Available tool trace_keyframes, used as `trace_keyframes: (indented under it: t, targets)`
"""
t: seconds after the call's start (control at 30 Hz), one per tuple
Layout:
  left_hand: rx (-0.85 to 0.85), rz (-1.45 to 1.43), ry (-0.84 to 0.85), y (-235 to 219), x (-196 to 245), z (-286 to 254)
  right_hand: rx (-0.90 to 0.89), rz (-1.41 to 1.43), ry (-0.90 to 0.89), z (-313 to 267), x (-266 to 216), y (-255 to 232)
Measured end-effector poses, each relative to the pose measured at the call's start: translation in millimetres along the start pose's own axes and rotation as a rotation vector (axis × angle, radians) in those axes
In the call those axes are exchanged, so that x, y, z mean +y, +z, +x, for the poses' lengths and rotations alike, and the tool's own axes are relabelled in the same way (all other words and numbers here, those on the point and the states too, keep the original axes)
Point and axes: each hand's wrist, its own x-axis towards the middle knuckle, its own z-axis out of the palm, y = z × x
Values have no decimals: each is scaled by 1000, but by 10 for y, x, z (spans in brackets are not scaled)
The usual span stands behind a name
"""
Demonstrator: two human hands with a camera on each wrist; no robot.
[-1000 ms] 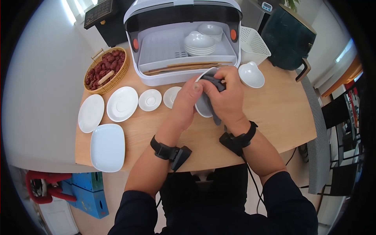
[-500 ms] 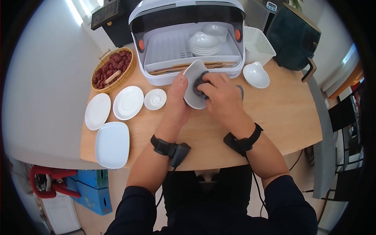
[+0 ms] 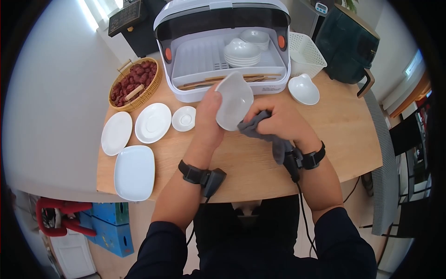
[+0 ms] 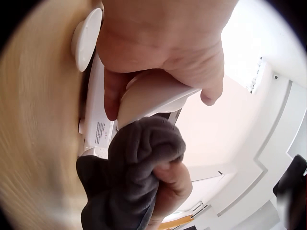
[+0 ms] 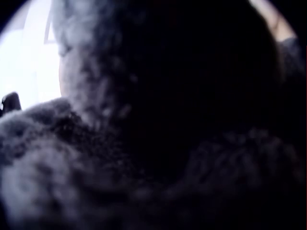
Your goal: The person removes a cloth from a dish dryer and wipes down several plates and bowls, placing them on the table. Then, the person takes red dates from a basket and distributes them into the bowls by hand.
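Tilted up above the table, a white lipped bowl (image 3: 236, 103) is gripped at its left side by my left hand (image 3: 207, 116). My right hand (image 3: 284, 122) pinches a bunched dark grey cloth (image 3: 260, 128) just right of the bowl's lower edge; a fold hangs down by the wrist. In the left wrist view the cloth (image 4: 139, 158) lies close under the bowl (image 4: 153, 96), and whether they touch I cannot tell. Cloth fills most of the right wrist view, hiding the fingers there.
Behind stands an open white dish box (image 3: 186, 94) with stacked bowls and chopsticks. At left are white plates (image 3: 134, 173), a small saucer (image 3: 184, 119) and a basket of dark red fruit (image 3: 139, 74). At right are another bowl (image 3: 304, 89), a white basket (image 3: 306, 53) and a dark green appliance (image 3: 346, 44).
The right hand and cloth have come out of the bowl and moved right and down. The bowl's inside now faces the camera more, still in the left hand.
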Motion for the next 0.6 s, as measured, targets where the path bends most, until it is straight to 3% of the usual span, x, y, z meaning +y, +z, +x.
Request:
trace_keyframes:
  t: [0.07, 0.13, 0.17, 0.27, 0.33, 0.43, 0.5, 0.57, 0.6]
  targets:
    - [18, -120, -19, -36, 110, -4, 10, 86, -24, 10, 40, -81]
    - [40, -244, -35, -59, 171, 0, 428, 588, 11, 73, 112, -66]
    - [31, -323, -67, -65, 169, -4, 506, 604, -17, 108, 167, -40]
    - [8, -428, -130, -43, 114, -15, 589, 611, -65, 208, 264, 132]
    - [-7, -451, -160, -14, 91, -4, 493, 687, -55, 204, 253, 212]
    - [-9, -255, -157, 36, 81, -8, 545, 680, -76, 211, 297, 264]
    - [94, -104, -176, 56, 37, -15, 566, 672, -71, 199, 237, 251]
    - [94, -114, -149, 47, 40, -11, 583, 661, -68, 196, 217, 232]
    - [90, -115, -130, 45, 43, -10, 603, 480, -85, 191, 232, 229]
